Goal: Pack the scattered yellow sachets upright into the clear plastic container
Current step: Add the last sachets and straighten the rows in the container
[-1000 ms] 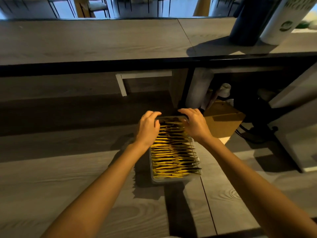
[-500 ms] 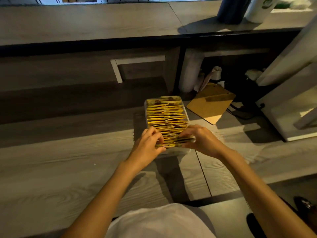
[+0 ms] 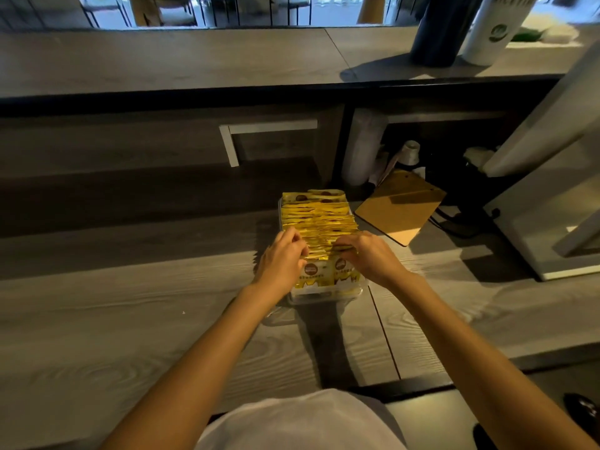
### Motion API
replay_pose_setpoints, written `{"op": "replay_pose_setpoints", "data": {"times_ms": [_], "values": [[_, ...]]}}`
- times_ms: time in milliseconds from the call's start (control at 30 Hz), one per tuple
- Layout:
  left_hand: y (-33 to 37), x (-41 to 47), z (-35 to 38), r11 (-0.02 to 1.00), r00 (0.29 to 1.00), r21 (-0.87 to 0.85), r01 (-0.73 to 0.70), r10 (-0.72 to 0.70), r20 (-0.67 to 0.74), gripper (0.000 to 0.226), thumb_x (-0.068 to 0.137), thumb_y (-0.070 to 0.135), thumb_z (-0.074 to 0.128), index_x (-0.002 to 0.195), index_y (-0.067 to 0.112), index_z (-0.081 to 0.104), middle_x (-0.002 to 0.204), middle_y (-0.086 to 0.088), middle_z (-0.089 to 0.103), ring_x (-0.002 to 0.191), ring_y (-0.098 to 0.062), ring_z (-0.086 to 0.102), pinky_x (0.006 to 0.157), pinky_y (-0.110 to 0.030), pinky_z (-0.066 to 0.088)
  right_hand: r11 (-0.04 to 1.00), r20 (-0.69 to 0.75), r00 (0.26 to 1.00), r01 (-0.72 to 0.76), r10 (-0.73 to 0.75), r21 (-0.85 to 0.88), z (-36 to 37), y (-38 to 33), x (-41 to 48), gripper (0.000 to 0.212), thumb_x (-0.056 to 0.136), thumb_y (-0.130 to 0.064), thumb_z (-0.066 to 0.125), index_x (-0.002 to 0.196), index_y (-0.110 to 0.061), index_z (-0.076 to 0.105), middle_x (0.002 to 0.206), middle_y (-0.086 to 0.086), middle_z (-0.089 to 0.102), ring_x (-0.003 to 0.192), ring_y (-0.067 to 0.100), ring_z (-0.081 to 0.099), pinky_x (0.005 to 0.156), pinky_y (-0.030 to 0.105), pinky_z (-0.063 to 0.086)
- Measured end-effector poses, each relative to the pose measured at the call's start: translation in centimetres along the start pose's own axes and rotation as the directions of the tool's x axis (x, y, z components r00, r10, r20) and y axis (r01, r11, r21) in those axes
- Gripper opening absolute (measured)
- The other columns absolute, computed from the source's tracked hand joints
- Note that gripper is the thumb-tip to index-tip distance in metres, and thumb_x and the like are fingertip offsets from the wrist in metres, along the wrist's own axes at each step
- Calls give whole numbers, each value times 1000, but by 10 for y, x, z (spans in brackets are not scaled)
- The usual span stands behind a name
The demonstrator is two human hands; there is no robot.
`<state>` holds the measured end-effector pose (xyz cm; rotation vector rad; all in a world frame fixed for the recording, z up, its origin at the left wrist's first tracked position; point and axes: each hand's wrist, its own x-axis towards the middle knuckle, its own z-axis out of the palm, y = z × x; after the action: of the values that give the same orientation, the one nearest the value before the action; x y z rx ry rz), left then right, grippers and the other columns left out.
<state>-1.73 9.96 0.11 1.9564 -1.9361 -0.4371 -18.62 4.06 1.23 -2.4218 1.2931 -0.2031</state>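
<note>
Many upright sachets (image 3: 319, 219) in container (image 3: 324, 296)

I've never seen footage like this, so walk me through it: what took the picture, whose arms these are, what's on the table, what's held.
No machine here: a person wears a head camera looking forward and down, so the arms are their own. The left hand and right hand both pinch the tops of yellow sachets standing in a row inside a clear plastic container. It sits on a wooden table; a brown board lies beyond it to the right.
</note>
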Motion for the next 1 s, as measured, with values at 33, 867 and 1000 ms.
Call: {"op": "replay_pose_setpoints", "data": {"times_ms": [33, 867, 1000], "values": [[0, 2, -1, 1000, 1000, 2, 5, -5, 10, 17, 89, 16, 59, 104, 10, 63, 121, -1, 45, 115, -15, 44, 93, -28, 42, 1000, 6, 1000, 2, -2, -5, 0, 0, 3, 23, 90, -14, 55, 110, -15, 66, 113, 9, 67, 106, 26, 60, 80, 31, 47], [0, 2, -12, 992, 963, -87, -89, 108, 246, 27, 80, 14, 69, 86, 21, 44, 100, 8, 48, 95, -13, 50, 74, -25, 41, 993, 331, 939, 116, -97, -36, -10, 10, -1, 32, 88, -12, 58, 120, -13, 60, 129, 8, 58, 120, 25, 52, 99, 34, 45], [-1, 4, -11, 988, 955, -152, -38, 80, 285, 25, 81, 12, 69, 83, 21, 45, 101, 2, 57, 95, -15, 55, 73, -27, 47, 991, 316, 942, 128, -110, -36, -7, 11, -3, 32, 87, -13, 60, 119, -14, 61, 128, 6, 59, 119, 22, 53, 95, 27, 42]]}}
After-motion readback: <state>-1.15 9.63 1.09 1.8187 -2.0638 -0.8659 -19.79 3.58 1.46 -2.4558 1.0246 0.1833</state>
